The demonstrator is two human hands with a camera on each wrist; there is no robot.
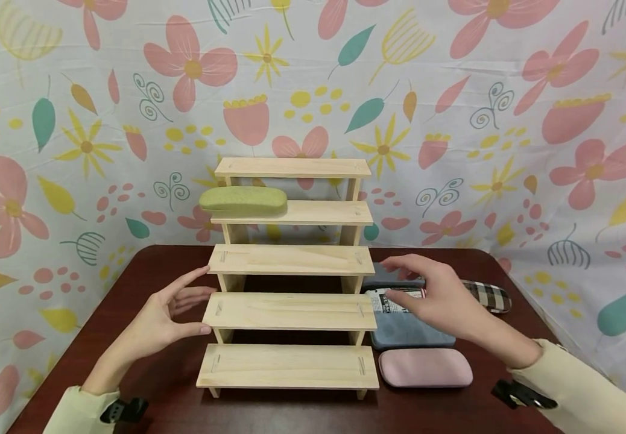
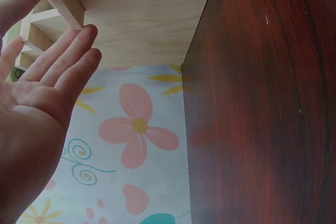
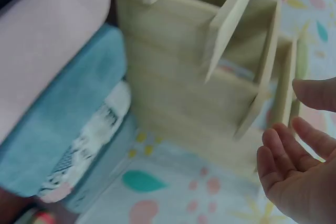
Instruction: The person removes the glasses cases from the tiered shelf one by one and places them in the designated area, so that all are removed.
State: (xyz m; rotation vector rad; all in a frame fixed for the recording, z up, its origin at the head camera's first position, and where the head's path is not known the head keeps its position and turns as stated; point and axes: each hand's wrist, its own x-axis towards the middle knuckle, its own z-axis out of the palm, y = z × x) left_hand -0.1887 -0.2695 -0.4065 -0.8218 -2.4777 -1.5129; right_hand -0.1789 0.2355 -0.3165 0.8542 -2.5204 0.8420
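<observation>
A pale wooden stepped rack (image 1: 291, 367) stands in the middle of the table, with several tiers. On its second tier from the top, toward the left end, lies a green glasses case (image 1: 243, 200) that juts past the board. My left hand (image 1: 163, 313) is at the rack's left side, fingers spread; in the left wrist view its fingertips (image 2: 88, 35) come right at a board's edge. My right hand (image 1: 440, 295) hovers at the rack's right with relaxed fingers and nothing in it, overlapping a printed case (image 1: 391, 301) in the head view.
Right of the rack lie a pink case (image 1: 426, 367), a blue case (image 1: 411, 333), a grey-blue case (image 1: 380, 275) farther back and a plaid case (image 1: 489, 295). The dark red table (image 1: 155, 386) ends at a flower-patterned cloth (image 1: 302, 78) behind.
</observation>
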